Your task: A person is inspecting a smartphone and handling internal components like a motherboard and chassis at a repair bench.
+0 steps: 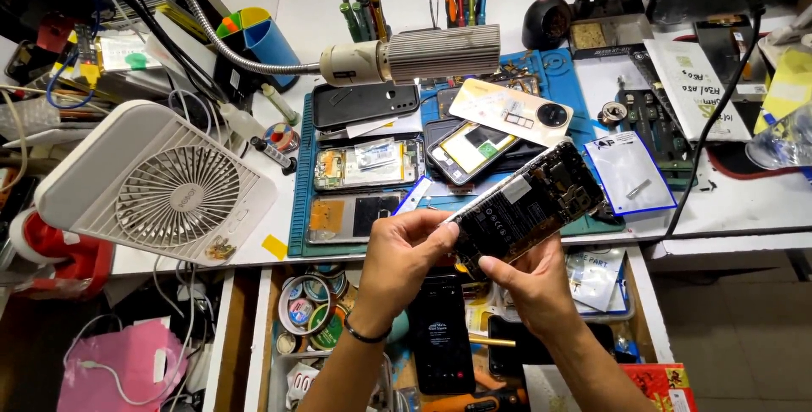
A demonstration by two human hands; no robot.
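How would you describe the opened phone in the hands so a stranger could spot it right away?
Start at the blue repair mat in the middle of the white workbench. At its front edge, above the open drawer, the left hand and right hand hold the opened phone. Unlike the phones lying flat on the mat, it is lifted, tilted, its dark insides exposed.

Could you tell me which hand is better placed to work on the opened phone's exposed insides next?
Right, probably: the left hand grips the opened phone at its end, steadying it, while the right hand only touches its lower edge.
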